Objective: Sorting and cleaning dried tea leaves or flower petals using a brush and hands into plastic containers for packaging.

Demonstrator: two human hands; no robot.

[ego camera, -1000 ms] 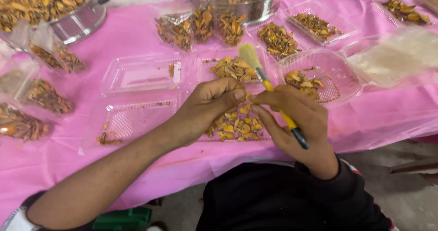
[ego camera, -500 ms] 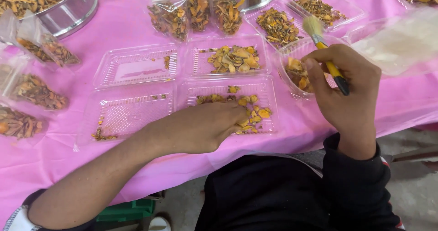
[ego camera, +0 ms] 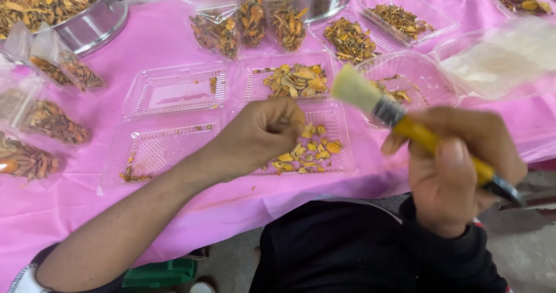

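While our left hand (ego camera: 263, 132) is lifting off the clear tray (ego camera: 341, 164) on the counter, grip pinched on a dried slice, our right hand (ego camera: 457, 165) is swinging the yellow-handled brush (ego camera: 405, 125) back toward it, fist clamped around the handle.

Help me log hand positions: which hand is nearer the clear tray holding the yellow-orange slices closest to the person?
Left. The left hand hovers over the tray's left part, fingers curled. The right hand is off to the tray's right, beyond the table edge, gripping the brush.
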